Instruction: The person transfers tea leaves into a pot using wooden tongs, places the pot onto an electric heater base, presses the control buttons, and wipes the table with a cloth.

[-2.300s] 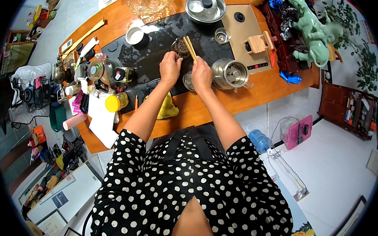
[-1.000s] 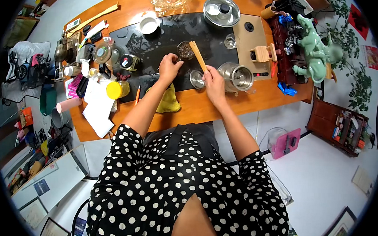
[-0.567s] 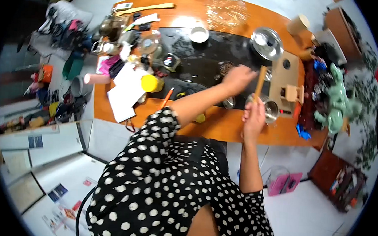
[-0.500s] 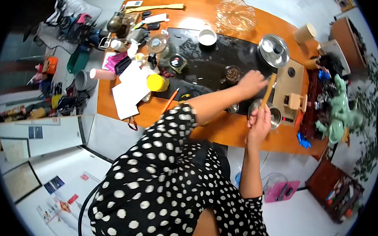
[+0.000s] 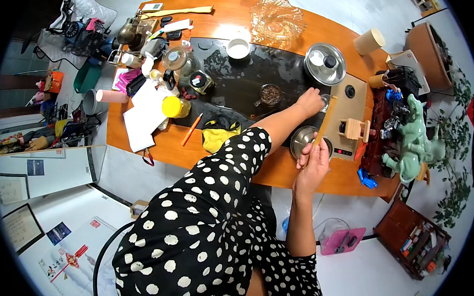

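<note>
My right hand (image 5: 312,164) is closed round the lower end of a long, flat wooden stick (image 5: 326,120), held tilted upward. Below the stick, partly covered by hand and forearm, stands a round steel pot (image 5: 300,139). My left hand (image 5: 309,103) reaches across the dark tray (image 5: 240,69) to its right edge, fingers bent and bunched at a small shiny item (image 5: 325,102). Whatever its fingertips hold is too small to make out. Left of that hand, a glass cup (image 5: 271,95) filled with dark brown bits rests on the tray.
A lidded steel pot (image 5: 325,63) and a white bowl (image 5: 238,49) stand farther back. Left are a yellow-lidded jar (image 5: 176,107), white papers (image 5: 143,117), an orange pen (image 5: 192,129) and a black-and-yellow cloth (image 5: 220,135). A green figurine (image 5: 414,140) stands right.
The whole view has shifted, so the table sits farther left. My left hand has moved right to the shiny item. My right hand still holds the stick, now closer to me.
</note>
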`<control>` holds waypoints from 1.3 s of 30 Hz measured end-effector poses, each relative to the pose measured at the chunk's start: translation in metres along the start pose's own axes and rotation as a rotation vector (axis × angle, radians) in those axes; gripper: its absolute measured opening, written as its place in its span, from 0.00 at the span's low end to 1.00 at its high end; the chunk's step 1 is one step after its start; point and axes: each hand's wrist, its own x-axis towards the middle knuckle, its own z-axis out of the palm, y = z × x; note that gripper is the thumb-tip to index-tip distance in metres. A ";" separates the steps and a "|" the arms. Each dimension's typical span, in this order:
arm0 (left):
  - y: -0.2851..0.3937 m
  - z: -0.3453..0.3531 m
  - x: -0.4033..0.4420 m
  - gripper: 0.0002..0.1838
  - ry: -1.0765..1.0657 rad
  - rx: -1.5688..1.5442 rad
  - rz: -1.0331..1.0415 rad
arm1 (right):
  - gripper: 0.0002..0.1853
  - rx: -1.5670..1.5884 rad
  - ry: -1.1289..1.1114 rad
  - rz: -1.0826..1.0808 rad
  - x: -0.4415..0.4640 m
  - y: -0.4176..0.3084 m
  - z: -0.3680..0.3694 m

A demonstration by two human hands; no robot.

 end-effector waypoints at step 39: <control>-0.152 -0.050 -0.200 0.12 0.214 -0.497 -0.773 | 0.16 -0.030 -0.141 0.070 -0.037 0.040 0.056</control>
